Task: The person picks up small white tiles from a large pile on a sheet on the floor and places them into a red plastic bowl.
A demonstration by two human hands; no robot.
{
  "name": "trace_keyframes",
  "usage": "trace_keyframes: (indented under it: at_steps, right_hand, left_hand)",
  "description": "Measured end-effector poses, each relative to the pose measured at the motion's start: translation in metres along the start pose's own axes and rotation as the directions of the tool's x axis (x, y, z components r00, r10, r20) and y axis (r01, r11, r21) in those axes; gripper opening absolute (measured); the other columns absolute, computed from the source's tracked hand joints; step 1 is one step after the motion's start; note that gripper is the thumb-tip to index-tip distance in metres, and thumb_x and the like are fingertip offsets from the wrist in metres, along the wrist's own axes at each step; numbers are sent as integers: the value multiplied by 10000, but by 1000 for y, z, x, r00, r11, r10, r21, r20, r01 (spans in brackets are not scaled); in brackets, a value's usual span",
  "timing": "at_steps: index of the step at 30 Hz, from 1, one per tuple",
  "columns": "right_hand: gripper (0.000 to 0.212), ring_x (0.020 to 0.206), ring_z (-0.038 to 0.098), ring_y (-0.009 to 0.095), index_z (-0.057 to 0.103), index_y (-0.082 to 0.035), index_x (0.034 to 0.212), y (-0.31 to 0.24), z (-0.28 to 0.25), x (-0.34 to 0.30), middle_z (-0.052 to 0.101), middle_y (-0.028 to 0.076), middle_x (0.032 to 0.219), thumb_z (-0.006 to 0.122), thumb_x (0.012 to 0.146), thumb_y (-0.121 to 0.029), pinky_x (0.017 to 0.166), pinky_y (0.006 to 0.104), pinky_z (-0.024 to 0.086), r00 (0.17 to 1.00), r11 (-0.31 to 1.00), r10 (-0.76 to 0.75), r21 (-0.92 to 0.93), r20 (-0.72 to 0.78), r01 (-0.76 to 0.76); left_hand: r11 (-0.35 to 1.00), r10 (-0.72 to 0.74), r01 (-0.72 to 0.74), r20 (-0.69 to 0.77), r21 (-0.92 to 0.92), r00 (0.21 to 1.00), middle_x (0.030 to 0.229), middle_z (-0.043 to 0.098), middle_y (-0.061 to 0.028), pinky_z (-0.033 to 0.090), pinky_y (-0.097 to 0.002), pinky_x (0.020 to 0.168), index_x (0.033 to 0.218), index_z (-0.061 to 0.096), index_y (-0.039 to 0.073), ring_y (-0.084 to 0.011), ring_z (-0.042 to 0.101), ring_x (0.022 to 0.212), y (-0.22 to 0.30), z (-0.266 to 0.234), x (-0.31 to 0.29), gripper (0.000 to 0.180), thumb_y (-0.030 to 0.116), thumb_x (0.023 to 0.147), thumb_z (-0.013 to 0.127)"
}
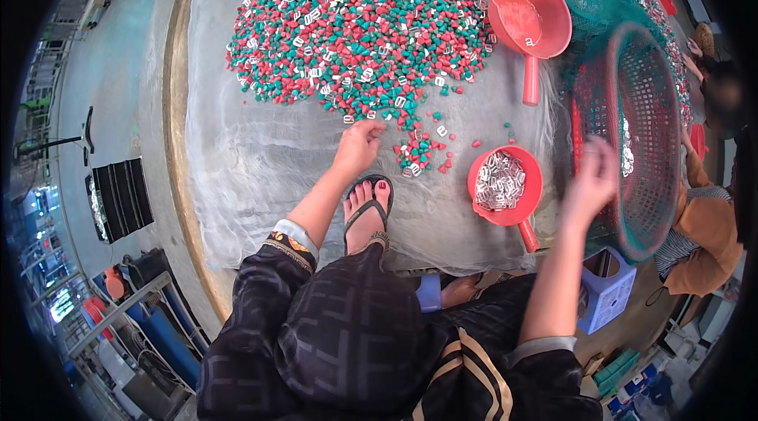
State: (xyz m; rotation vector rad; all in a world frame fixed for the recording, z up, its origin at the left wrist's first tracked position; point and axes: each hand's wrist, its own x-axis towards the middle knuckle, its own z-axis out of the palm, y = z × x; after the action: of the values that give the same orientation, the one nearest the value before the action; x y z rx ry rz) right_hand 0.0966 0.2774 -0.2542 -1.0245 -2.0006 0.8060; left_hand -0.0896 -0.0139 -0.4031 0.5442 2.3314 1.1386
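Observation:
My left hand [361, 146] is low over the pale sheet [268, 160], at the near edge of a big pile of small red and green pieces [355, 34]. Its fingers are pinched together; whatever is between them is too small to make out. White flat loop-shaped buckles [313, 72] are scattered among the pieces. My right hand [596, 176] is smeared by motion beside the near-left rim of a green mesh basket [643, 208], so its fingers cannot be read. Between my hands, a red dipper [533, 212] holds many similar silvery buckles [500, 182]. A small cluster of pieces [414, 154] lies right of my left hand.
A second red dipper [553, 14] with one buckle in it stands at the far right of the pile. Green netting [604, 14] lies behind the basket. My sandalled foot [367, 212] rests on the sheet. A blue plastic stool [608, 295] and a co-worker [699, 239] are at right.

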Motion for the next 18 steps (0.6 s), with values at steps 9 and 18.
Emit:
trace_keyframes:
  at_steps: [9, 18]
  right_hand:
    - [227, 675, 607, 238, 637, -54, 941, 0, 121, -162, 591, 113, 745, 658, 717, -85, 627, 347, 483, 715, 993, 104, -117, 692, -32]
    - [172, 761, 604, 270, 527, -40, 841, 14, 147, -164, 564, 113, 771, 646, 719, -64, 647, 379, 489, 681, 974, 197, -219, 705, -55]
  left_hand:
    - [930, 244, -301, 257, 211, 935, 750, 596, -78, 491, -325, 623, 812, 614, 63, -200, 600, 676, 17, 23, -18, 188, 107, 663, 719]
    - [991, 63, -85, 207, 102, 976, 836, 624, -110, 486, -363, 658, 897, 586, 65, -264, 616, 729, 24, 22, 7, 191, 102, 723, 655]
